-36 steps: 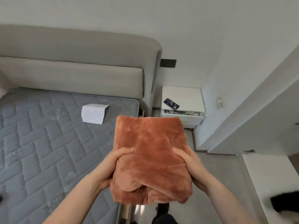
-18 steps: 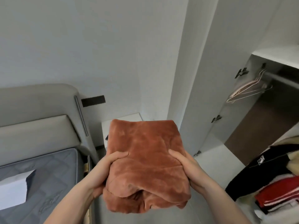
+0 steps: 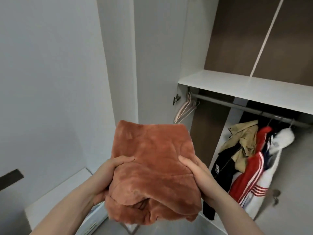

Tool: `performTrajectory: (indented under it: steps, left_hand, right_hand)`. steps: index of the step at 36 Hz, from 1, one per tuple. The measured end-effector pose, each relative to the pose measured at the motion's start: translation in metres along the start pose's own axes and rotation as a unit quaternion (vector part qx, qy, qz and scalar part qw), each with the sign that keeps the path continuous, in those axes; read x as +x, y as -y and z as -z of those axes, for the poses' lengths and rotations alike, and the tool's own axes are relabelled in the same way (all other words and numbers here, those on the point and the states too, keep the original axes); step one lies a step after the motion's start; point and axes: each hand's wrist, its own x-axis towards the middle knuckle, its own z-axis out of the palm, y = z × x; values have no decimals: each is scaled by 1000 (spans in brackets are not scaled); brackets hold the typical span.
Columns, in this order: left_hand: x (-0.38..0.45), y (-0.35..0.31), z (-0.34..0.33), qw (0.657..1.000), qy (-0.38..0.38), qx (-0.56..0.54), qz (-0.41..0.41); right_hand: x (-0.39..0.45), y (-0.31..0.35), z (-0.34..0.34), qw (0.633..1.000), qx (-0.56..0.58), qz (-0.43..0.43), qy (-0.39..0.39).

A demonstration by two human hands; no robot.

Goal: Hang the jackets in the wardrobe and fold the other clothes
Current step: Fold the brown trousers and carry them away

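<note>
At my seven o'clock sits a white nightstand [image 3: 55,199], its top pale and flat. A dark wall plate [image 3: 10,178] shows at nine o'clock, low on the grey wall [image 3: 50,73]. A strip of grey floor [image 3: 211,225] runs at six o'clock, beneath me.

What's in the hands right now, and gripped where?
A folded rust-brown fleece garment. Left hand grips its left edge, right hand its right edge, thumbs on top.
</note>
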Motion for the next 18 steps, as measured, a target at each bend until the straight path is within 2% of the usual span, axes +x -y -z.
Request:
performTrajectory:
  steps: [8, 18]
  left_hand:
    - [70, -63, -27, 991, 108, 83, -16]
    - [152, -121, -95, 974, 201, 87, -61]
  right_hand:
    - [11, 44, 19, 995, -10, 46, -85]
    - [35, 105, 66, 975, -19, 120, -187]
